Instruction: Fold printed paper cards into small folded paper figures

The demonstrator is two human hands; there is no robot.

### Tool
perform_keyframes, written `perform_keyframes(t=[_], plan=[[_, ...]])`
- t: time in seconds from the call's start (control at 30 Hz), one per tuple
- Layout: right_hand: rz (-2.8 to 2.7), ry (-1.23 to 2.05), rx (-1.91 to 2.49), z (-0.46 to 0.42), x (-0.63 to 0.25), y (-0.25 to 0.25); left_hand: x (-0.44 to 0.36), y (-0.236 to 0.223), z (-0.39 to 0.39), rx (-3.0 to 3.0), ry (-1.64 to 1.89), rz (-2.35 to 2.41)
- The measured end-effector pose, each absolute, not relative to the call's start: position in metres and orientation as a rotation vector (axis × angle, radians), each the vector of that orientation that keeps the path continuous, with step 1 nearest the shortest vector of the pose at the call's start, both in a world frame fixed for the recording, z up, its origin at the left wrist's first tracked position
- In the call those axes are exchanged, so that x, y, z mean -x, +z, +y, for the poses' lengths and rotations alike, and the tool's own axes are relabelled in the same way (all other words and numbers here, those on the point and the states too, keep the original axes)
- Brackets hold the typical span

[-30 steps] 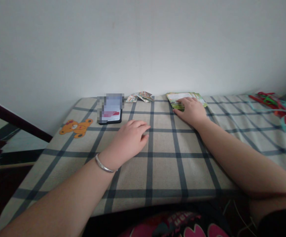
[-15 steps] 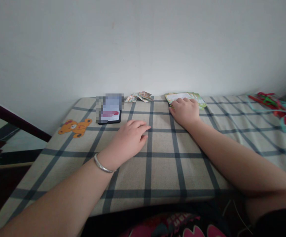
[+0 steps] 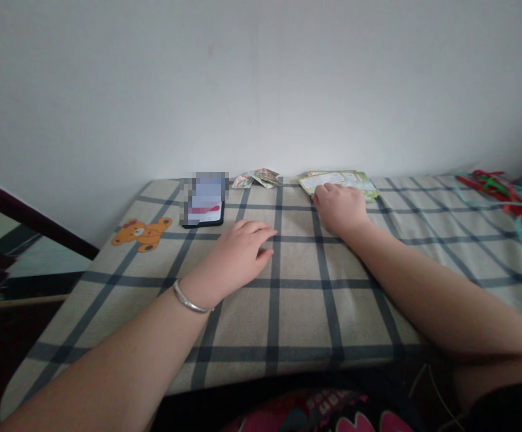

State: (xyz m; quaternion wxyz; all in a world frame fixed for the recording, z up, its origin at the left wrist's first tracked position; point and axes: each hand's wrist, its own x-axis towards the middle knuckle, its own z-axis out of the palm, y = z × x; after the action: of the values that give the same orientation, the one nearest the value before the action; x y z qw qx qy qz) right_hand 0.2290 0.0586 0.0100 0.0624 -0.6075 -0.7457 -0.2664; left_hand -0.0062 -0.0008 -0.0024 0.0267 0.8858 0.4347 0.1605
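Note:
Beside the wall, my right hand (image 3: pixel 339 207) is at the near edge of a small stack of green-and-white printed cards (image 3: pixel 328 179). Its fingers are curled together on the top card, and its thumb is at the left. The fingertips and part of the stack are hidden by the hand. My left hand (image 3: pixel 243 252), with a silver bangle at the wrist, rests palm down on the checked tablecloth (image 3: pixel 301 318). Its fingers are stretched out, the thumb is apart, and nothing is in it.
A phone (image 3: pixel 207 201) lies left of centre, partly blurred out. Crumpled patterned wrappers (image 3: pixel 258 177) sit by the wall. A flat orange bear (image 3: pixel 141 234) lies at the left. Red, green and pale blue ribbons (image 3: pixel 508 195) lie at the far right.
My right hand's fingers have drawn closer together on the cards. The top card has shifted slightly left and nearer, showing more of those behind. My left hand stays almost still; the view has moved a little.

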Motion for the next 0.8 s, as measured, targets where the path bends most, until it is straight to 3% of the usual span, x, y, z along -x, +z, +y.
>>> perform_keyframes(t=[0.2, 0.8], plan=[[-2.313, -0.597, 1.841, 0.035, -0.223, 0.017, 0.005, 0.0, -0.004, -2.728, 0.497, 1.394], [-2.499, 0.189, 1.188, 0.005, -0.233, 0.002, 0.006, 0.002, -0.006, -2.765, 0.448, 1.32]])
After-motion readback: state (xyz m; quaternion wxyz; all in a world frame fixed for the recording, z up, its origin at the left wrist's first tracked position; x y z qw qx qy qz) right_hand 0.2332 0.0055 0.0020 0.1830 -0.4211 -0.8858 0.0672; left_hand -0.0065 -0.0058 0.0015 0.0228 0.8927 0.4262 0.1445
